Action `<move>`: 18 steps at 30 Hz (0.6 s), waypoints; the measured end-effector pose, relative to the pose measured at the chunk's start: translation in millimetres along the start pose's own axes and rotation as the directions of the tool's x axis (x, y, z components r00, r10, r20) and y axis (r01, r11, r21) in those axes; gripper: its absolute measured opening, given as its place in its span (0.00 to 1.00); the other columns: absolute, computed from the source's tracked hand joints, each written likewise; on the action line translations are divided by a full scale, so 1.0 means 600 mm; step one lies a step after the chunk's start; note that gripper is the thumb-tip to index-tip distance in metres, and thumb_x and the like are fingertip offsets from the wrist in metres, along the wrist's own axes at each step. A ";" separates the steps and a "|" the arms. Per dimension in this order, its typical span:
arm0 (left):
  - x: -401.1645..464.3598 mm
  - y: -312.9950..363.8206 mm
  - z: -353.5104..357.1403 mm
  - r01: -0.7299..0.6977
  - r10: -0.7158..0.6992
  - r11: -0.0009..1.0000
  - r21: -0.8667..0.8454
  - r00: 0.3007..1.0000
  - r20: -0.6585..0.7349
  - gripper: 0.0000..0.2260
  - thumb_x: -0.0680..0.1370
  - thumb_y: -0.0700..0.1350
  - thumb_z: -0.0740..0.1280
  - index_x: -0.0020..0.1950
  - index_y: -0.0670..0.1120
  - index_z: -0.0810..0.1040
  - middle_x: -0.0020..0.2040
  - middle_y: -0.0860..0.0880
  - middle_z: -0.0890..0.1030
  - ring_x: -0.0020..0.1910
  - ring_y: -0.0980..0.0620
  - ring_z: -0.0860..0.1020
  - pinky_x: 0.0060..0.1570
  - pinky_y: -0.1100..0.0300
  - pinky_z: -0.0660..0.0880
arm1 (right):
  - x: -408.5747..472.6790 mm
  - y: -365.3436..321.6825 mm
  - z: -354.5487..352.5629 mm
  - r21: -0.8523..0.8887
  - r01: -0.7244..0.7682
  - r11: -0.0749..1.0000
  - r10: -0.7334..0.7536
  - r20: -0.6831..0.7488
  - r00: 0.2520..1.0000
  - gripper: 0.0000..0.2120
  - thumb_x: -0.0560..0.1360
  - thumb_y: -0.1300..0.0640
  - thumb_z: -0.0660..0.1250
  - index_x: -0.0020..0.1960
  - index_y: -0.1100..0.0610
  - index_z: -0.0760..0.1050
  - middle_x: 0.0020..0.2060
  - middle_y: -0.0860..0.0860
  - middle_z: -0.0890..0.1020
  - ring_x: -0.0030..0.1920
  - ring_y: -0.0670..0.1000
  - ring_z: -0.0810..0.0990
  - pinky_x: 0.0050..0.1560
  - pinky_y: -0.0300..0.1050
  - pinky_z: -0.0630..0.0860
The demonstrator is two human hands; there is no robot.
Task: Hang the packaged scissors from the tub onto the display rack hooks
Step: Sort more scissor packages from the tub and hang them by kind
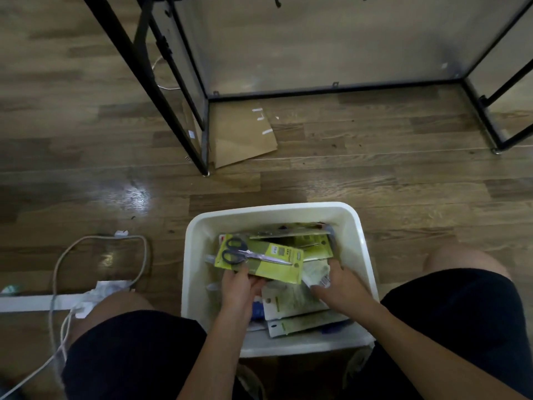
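Note:
A white plastic tub (199, 235) stands on the floor between my knees, holding several yellow-green carded packs of scissors. My left hand (238, 287) grips the lower edge of one pack (268, 262), black-handled scissors facing up, lifted a little above the pile. My right hand (343, 284) reaches into the tub's right side and holds another pack (317, 274) that lies face down. More packs (291, 301) lie flat beneath both hands. The black metal display rack (204, 134) stands on the floor beyond the tub; only a couple of its hooks (277, 1) show at the top edge.
A piece of brown cardboard (245, 140) lies under the rack's front left foot. Cables (60, 269) and a white strip (31, 303) lie on the wooden floor to my left. The rack's right leg (496, 140) stands at far right.

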State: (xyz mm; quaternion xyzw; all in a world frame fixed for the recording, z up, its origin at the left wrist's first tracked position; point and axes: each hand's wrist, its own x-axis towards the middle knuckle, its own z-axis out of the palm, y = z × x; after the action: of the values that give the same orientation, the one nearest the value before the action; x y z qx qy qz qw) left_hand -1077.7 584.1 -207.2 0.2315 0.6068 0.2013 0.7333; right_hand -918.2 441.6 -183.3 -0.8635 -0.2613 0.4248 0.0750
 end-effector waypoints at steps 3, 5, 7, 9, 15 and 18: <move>-0.007 -0.003 -0.025 -0.037 0.036 0.999 0.032 0.999 0.011 0.12 0.86 0.39 0.65 0.70 0.44 0.77 0.58 0.40 0.87 0.52 0.42 0.86 0.51 0.47 0.84 | 0.004 0.008 0.023 -0.073 -0.023 0.997 0.025 0.024 0.999 0.43 0.68 0.37 0.75 0.73 0.58 0.65 0.66 0.58 0.75 0.66 0.59 0.75 0.62 0.50 0.74; -0.005 -0.009 -0.039 -0.035 0.035 0.999 0.038 0.999 0.010 0.10 0.86 0.40 0.65 0.67 0.45 0.78 0.54 0.42 0.88 0.51 0.43 0.85 0.54 0.46 0.83 | 0.005 0.012 0.039 -0.189 -0.008 0.982 0.008 -0.006 1.000 0.45 0.69 0.37 0.75 0.75 0.57 0.60 0.67 0.58 0.71 0.67 0.59 0.71 0.64 0.51 0.71; -0.001 -0.016 -0.050 -0.032 0.032 0.999 0.023 0.999 0.012 0.11 0.87 0.42 0.64 0.68 0.47 0.79 0.55 0.43 0.87 0.55 0.42 0.84 0.56 0.43 0.82 | 0.007 0.014 0.049 -0.230 -0.018 0.973 0.012 -0.029 1.000 0.44 0.69 0.39 0.75 0.75 0.56 0.58 0.66 0.57 0.69 0.67 0.58 0.70 0.64 0.50 0.70; 0.009 -0.022 -0.058 -0.014 0.014 1.000 -0.009 1.000 0.008 0.14 0.87 0.46 0.63 0.72 0.48 0.77 0.62 0.41 0.85 0.63 0.39 0.82 0.64 0.37 0.79 | 0.007 0.012 0.051 -0.215 -0.029 0.976 0.020 -0.043 0.999 0.37 0.71 0.42 0.73 0.70 0.56 0.62 0.65 0.57 0.70 0.66 0.58 0.70 0.63 0.49 0.71; 0.036 -0.025 -0.077 0.055 -0.058 0.996 -0.072 0.998 -0.039 0.22 0.84 0.58 0.65 0.77 0.55 0.74 0.67 0.41 0.84 0.63 0.36 0.84 0.63 0.30 0.78 | -0.005 -0.003 0.028 -0.188 -0.010 0.982 -0.001 -0.059 0.998 0.09 0.79 0.49 0.63 0.53 0.54 0.69 0.55 0.54 0.81 0.54 0.57 0.82 0.44 0.46 0.72; 0.047 -0.029 -0.078 0.042 -0.043 0.999 -0.032 0.998 -0.046 0.21 0.86 0.59 0.62 0.77 0.53 0.74 0.66 0.41 0.84 0.61 0.37 0.85 0.62 0.32 0.80 | -0.019 -0.007 0.015 -0.124 -0.010 0.992 -0.001 -0.091 0.996 0.05 0.79 0.53 0.61 0.51 0.54 0.72 0.49 0.52 0.82 0.50 0.57 0.82 0.47 0.47 0.75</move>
State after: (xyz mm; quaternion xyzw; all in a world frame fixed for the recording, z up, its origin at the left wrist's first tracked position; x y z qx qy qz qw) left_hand -1118.5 590.5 -247.0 0.2025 0.6253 0.2003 0.7265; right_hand -932.4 438.8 -179.6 -0.8856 -0.2814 0.3681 0.0320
